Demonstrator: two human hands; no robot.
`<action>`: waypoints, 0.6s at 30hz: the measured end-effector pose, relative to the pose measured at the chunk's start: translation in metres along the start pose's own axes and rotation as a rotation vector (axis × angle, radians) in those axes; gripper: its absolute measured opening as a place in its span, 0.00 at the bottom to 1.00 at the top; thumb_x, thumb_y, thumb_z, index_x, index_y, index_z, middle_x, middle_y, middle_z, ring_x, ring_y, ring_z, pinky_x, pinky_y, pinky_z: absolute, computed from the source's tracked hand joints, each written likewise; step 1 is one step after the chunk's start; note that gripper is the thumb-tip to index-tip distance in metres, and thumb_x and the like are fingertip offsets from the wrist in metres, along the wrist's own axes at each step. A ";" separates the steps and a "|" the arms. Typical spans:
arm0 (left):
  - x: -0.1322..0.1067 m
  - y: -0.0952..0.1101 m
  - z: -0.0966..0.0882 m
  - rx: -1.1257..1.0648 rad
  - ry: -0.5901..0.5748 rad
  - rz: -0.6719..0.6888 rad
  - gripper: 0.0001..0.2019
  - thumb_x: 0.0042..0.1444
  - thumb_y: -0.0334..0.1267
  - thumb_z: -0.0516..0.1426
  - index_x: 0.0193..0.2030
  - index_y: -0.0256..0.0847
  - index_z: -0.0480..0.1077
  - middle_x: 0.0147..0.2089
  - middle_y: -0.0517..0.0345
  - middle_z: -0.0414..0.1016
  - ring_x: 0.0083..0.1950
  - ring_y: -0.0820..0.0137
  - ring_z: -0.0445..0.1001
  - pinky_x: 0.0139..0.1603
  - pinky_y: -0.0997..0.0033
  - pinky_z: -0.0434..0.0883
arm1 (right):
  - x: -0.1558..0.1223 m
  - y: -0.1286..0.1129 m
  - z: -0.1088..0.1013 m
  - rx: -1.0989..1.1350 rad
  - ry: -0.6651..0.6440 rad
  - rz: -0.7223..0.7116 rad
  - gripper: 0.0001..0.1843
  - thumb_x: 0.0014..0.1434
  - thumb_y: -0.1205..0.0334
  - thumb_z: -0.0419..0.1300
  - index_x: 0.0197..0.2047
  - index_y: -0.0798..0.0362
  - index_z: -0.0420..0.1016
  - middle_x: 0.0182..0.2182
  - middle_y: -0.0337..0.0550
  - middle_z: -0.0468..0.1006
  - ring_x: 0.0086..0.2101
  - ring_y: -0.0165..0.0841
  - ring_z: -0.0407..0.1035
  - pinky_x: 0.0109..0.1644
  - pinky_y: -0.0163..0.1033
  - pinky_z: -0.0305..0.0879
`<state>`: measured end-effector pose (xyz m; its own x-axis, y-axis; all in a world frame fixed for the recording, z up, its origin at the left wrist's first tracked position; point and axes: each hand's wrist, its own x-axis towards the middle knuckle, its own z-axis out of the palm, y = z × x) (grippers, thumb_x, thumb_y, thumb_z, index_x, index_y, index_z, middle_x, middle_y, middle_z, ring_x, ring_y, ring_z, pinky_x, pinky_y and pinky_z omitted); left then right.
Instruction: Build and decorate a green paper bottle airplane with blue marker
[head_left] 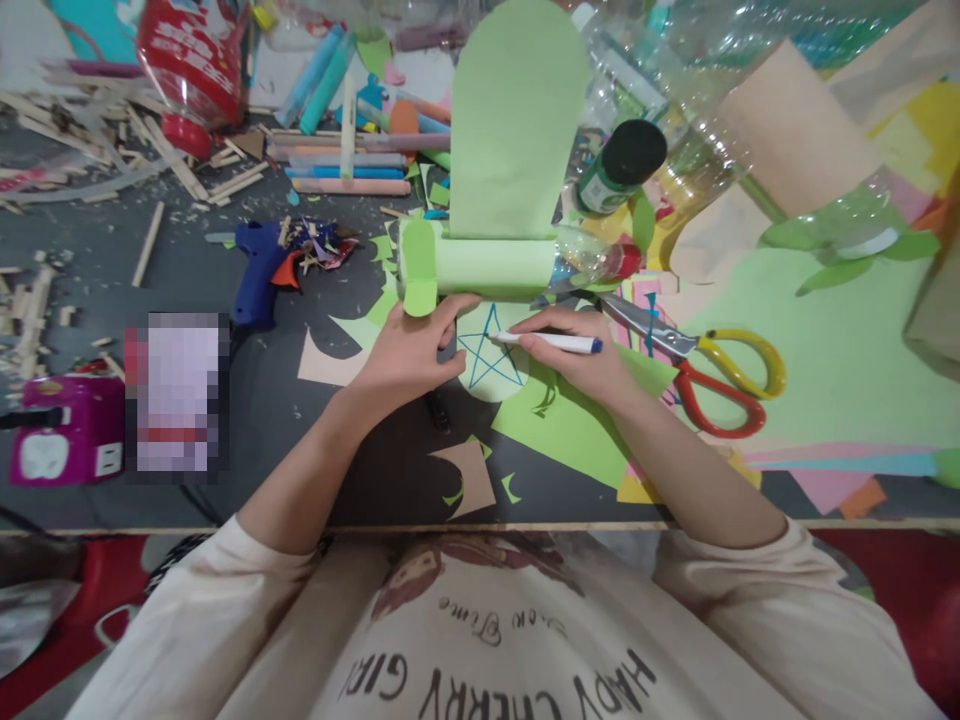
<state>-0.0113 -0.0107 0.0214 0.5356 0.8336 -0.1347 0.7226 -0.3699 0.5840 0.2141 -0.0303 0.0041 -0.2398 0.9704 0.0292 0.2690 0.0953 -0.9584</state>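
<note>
My right hand (pixel 581 360) is closed around a white marker with a blue cap (pixel 551 342), its tip on a pale green paper circle (pixel 491 375) that bears a blue star outline. My left hand (pixel 409 355) lies on the circle's left edge, fingers flat and together, pressing it to the dark table. Just beyond the hands lies a plastic bottle wrapped in green paper (pixel 480 265), with a tall rounded green paper flap (pixel 517 120) rising from it.
Red-and-yellow scissors (pixel 712 365) lie right of my right hand on green paper sheets (pixel 832 370). A blue glue gun (pixel 259 270) sits at the left, wooden sticks (pixel 112 150) beyond it, and a magenta box (pixel 67 430) near the table's front edge. Markers, clear bottles and paper scraps crowd the back.
</note>
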 end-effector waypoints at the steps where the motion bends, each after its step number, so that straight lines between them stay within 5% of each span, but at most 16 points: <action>1: 0.000 0.000 0.000 0.001 0.002 0.000 0.25 0.56 0.33 0.53 0.62 0.43 0.63 0.29 0.65 0.62 0.29 0.73 0.65 0.34 0.75 0.62 | 0.000 0.000 0.000 0.001 0.013 0.005 0.12 0.57 0.50 0.66 0.32 0.49 0.82 0.30 0.42 0.84 0.30 0.34 0.74 0.33 0.39 0.69; 18: -0.001 0.001 -0.001 -0.012 0.003 -0.007 0.25 0.56 0.33 0.53 0.62 0.43 0.63 0.29 0.65 0.61 0.30 0.73 0.65 0.35 0.75 0.62 | 0.001 0.004 0.001 0.014 0.054 0.005 0.11 0.57 0.51 0.66 0.32 0.50 0.81 0.29 0.42 0.82 0.28 0.32 0.72 0.31 0.38 0.67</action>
<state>-0.0114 -0.0117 0.0227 0.5292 0.8374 -0.1370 0.7213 -0.3589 0.5924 0.2144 -0.0292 0.0001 -0.1880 0.9814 0.0397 0.2570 0.0881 -0.9624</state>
